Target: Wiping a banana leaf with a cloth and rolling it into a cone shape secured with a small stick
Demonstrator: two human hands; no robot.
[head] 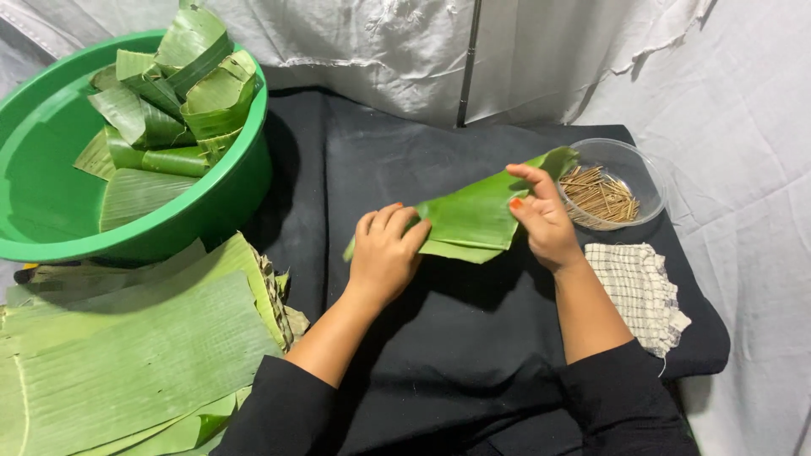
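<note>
Two hands on one folded green banana-leaf strip (473,215), lying over the black cloth-covered table (473,338).

Its long axis runs from lower left to upper right, between my hands. My left hand (384,253) presses the near end, fingers curled down flat; my right hand (545,219) pinches the far fold between thumb and fingers.

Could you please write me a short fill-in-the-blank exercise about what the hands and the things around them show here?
1. Both hands, the left hand and the right hand, hold a folded green ____.
2. The folded leaf cones sit in a ____ basin.
3. The clear bowl holds thin wooden ____.
4. The checked cloth lies just below the clear ____.

Missing words: leaf; green; sticks; bowl
</note>
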